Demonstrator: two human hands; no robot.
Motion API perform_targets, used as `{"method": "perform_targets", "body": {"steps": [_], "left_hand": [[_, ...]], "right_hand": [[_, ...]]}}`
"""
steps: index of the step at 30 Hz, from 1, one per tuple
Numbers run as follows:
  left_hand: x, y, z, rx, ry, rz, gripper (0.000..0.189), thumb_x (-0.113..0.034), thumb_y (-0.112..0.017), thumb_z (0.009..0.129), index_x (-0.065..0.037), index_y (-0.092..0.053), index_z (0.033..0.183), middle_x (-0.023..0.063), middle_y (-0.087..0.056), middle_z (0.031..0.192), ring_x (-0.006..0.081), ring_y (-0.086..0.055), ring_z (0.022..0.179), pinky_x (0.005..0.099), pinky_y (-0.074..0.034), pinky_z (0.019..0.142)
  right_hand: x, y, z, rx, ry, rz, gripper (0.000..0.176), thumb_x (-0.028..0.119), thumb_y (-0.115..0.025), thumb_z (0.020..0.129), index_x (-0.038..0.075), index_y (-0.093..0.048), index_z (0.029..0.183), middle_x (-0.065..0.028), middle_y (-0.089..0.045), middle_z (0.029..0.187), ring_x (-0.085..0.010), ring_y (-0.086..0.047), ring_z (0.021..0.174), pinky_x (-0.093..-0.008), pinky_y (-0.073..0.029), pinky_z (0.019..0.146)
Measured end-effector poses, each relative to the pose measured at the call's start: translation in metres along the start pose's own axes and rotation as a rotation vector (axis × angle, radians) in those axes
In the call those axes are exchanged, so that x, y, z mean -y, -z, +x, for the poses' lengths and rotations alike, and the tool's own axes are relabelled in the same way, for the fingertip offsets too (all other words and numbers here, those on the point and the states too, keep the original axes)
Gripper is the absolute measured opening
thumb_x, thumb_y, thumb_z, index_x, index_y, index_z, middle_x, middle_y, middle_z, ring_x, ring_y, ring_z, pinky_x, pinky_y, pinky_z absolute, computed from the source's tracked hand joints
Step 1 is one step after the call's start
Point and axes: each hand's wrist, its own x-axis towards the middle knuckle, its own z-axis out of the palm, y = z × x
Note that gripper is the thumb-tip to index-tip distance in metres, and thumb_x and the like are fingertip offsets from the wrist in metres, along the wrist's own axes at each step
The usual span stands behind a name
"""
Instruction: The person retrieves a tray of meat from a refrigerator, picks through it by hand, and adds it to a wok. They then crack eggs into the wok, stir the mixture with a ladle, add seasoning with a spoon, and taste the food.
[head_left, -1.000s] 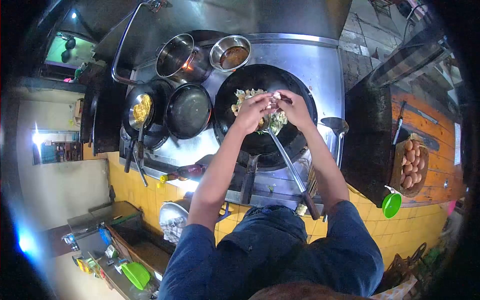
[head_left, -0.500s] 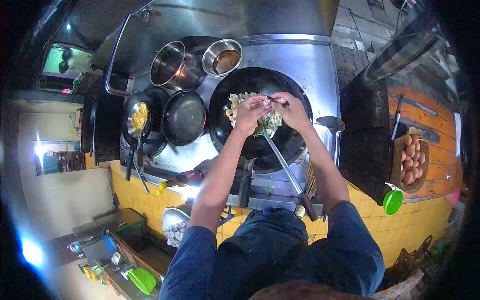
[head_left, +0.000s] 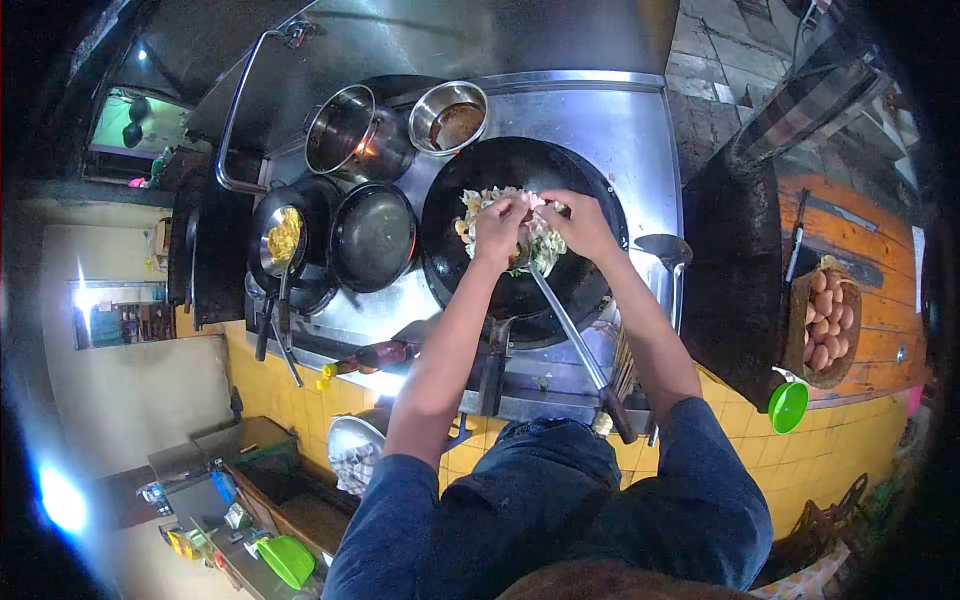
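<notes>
Pink-white food (head_left: 533, 201) is sitting between the fingers of two bare hands over one black wok (head_left: 560, 165), the left hand (head_left: 498, 231) and the right hand (head_left: 583, 223) pinching it from either side, neither clearly nearer; its long axis is too small to tell. Directly beneath, one heap of pale and green food (head_left: 549, 247) is filling the wok's middle, and one ladle (head_left: 567, 326) is resting its head there, its long handle running toward the person and slanting right, nearer the right forearm. Left of the wok, one black pan (head_left: 372, 238) is standing on the steel table (head_left: 640, 130); farther left, one portion of yellow food (head_left: 284, 238) is resting in a round metal utensil. One steel pot (head_left: 340, 135) and one metal bowl (head_left: 419, 120) are standing behind, one bottle (head_left: 378, 356) lying nearer the person. Far right, one basket (head_left: 827, 378) is holding eggs (head_left: 826, 318), roughly a dozen, too bunched for sure counting, with one green bowl (head_left: 788, 405) showing just beside it.
</notes>
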Motion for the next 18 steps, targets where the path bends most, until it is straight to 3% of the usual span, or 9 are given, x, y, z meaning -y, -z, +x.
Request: {"method": "perform_targets", "body": {"steps": [1, 4, 7, 12, 18], "left_hand": [[0.000, 0.001, 0.000, -0.025, -0.078, 0.159, 0.020, -0.016, -0.055, 0.089, 0.000, -0.057, 0.101, 0.0064, -0.060, 0.091, 0.0129, -0.060, 0.080, 0.0263, -0.054, 0.070], [-0.008, -0.005, -0.009, -0.022, -0.134, 0.069, 0.019, -0.011, -0.056, 0.087, 0.001, -0.058, 0.102, 0.0067, -0.060, 0.093, 0.0118, -0.059, 0.081, 0.0256, -0.053, 0.070], [-0.003, -0.007, -0.010, 0.046, -0.161, -0.096, 0.017, -0.008, -0.056, 0.086, 0.002, -0.058, 0.100, 0.0077, -0.060, 0.096, 0.0121, -0.059, 0.082, 0.0261, -0.053, 0.072], [-0.006, -0.007, -0.011, 0.030, -0.169, -0.004, 0.015, -0.002, -0.057, 0.084, 0.003, -0.059, 0.099, 0.0074, -0.061, 0.092, 0.0127, -0.059, 0.083, 0.0244, -0.051, 0.072], [-0.007, -0.010, -0.017, -0.033, -0.177, 0.061, 0.011, 0.001, -0.058, 0.082, 0.004, -0.060, 0.092, 0.0093, -0.063, 0.089, 0.0118, -0.060, 0.079, 0.0238, -0.049, 0.072]], "right_hand": [[0.000, 0.000, 0.001, 0.000, 0.004, 0.000, 0.025, 0.017, -0.063, 0.078, 0.002, -0.063, 0.099, -0.0182, -0.063, 0.091, -0.0277, -0.064, 0.081, -0.0321, -0.048, 0.071], [0.003, 0.002, 0.000, 0.001, 0.057, -0.032, 0.025, 0.019, -0.063, 0.078, 0.003, -0.064, 0.098, -0.0183, -0.064, 0.086, -0.0254, -0.065, 0.075, -0.0310, -0.049, 0.068], [0.008, 0.005, 0.001, 0.053, -0.057, -0.015, 0.023, 0.018, -0.062, 0.079, 0.003, -0.064, 0.096, -0.0175, -0.064, 0.079, -0.0235, -0.065, 0.069, -0.0295, -0.049, 0.065], [0.000, 0.000, -0.001, 0.021, 0.008, 0.065, 0.021, 0.012, -0.059, 0.077, -0.001, -0.064, 0.094, -0.0138, -0.065, 0.072, -0.0165, -0.064, 0.065, -0.0276, -0.049, 0.063], [-0.003, -0.007, -0.006, -0.025, -0.064, 0.142, 0.020, 0.012, -0.064, 0.073, -0.001, -0.065, 0.088, -0.0120, -0.065, 0.070, -0.0127, -0.062, 0.063, -0.0261, -0.048, 0.061]]}}
